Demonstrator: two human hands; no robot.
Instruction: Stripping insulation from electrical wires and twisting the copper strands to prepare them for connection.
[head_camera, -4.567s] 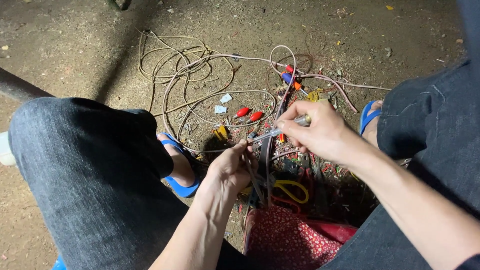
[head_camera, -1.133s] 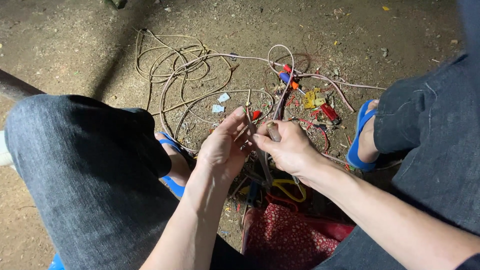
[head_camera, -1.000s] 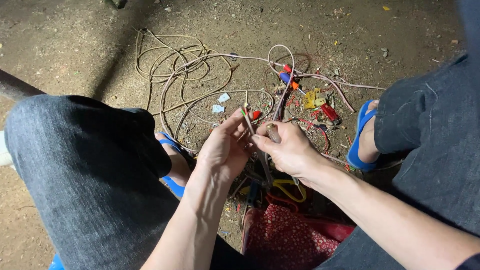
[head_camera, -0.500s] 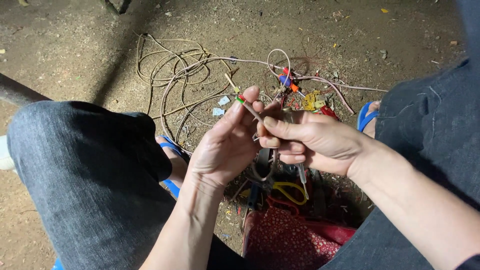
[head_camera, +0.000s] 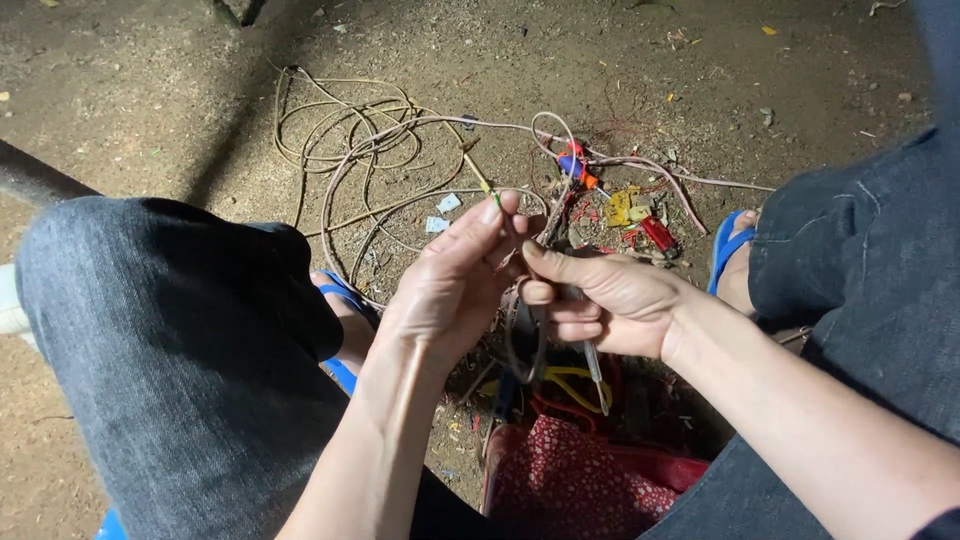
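My left hand (head_camera: 450, 285) and my right hand (head_camera: 615, 300) meet over the dirt between my knees. The left fingertips pinch the end of a thin pale wire (head_camera: 487, 190) with a green-tipped end, which runs up and left from the thumb. My right hand pinches the same wire right beside the left fingers and also grips a slim metal tool (head_camera: 594, 368) whose shaft points down out of the fist. A dark loop of cable (head_camera: 512, 335) hangs below both hands.
Loose coils of pale cable (head_camera: 350, 150) lie on the dirt ahead. Small red, orange, yellow and blue parts (head_camera: 625, 210) are scattered at the right. Yellow-handled pliers (head_camera: 570, 380) and a red patterned bag (head_camera: 590, 480) sit below. My jeans-clad knees and blue sandals (head_camera: 728, 250) flank the hands.
Both hands have risen from the ground clutter and come together. The wire end now sticks up between the left fingertips, and the view has shifted slightly.
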